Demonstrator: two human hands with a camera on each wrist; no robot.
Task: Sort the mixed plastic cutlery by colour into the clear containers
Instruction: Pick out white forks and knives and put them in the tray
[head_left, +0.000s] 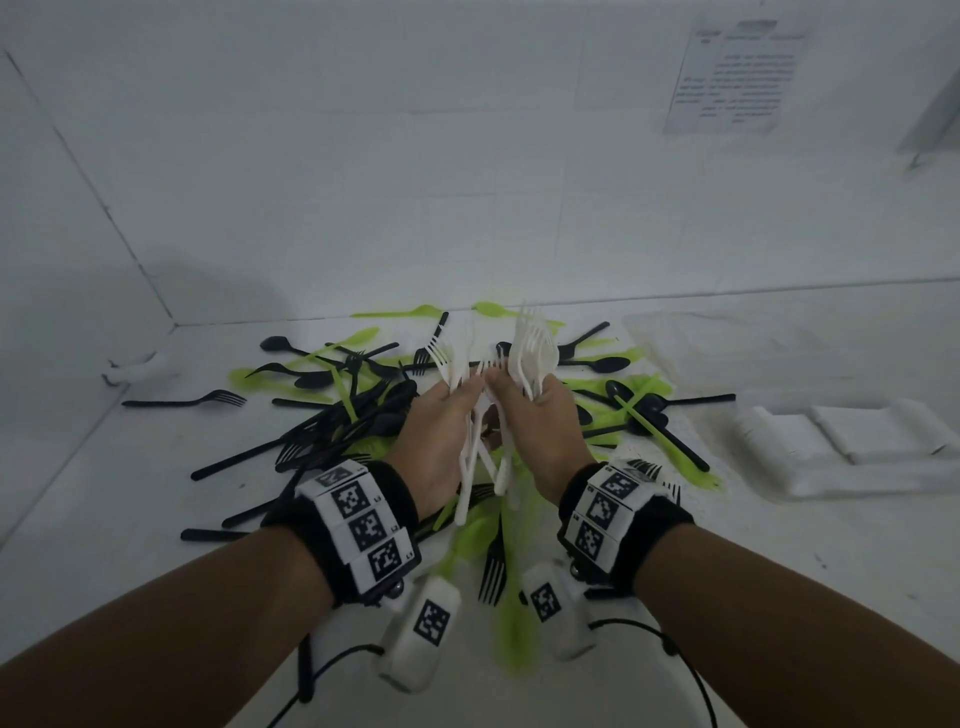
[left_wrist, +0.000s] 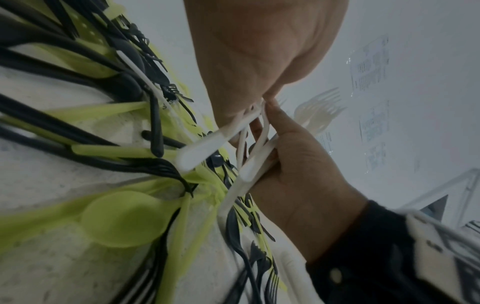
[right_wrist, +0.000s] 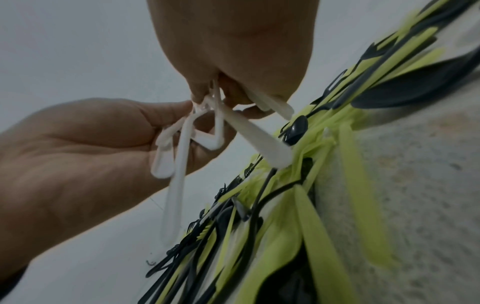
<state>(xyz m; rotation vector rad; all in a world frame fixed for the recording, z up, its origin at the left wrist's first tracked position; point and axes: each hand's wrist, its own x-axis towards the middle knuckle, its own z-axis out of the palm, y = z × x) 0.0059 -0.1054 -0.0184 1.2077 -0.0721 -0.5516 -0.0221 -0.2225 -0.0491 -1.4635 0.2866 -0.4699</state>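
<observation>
Head view: both hands, left (head_left: 441, 431) and right (head_left: 540, 431), grip white forks (head_left: 530, 348) above the cutlery pile (head_left: 332, 410).

Arms: two forearms, bare, no sleeves.
Left hand (head_left: 441, 436): bare, no glove or ring visible.
Right hand (head_left: 540, 431): bare, no glove or ring visible.
Left wristband (head_left: 358, 525): black padded strap round the wrist; a curved row of white plates on top, each printed with a black square-pattern marker and small lettering.
Right wristband (head_left: 613, 512): same black strap, same row of white marker plates.
Left wrist camera (head_left: 421, 631): white rounded housing under the wrist, one black square marker on its face, dark metal fixing at the strap.
Right wrist camera (head_left: 558, 608): matching white housing and marker.
Cables: thin black leads looping from each housing.
</observation>
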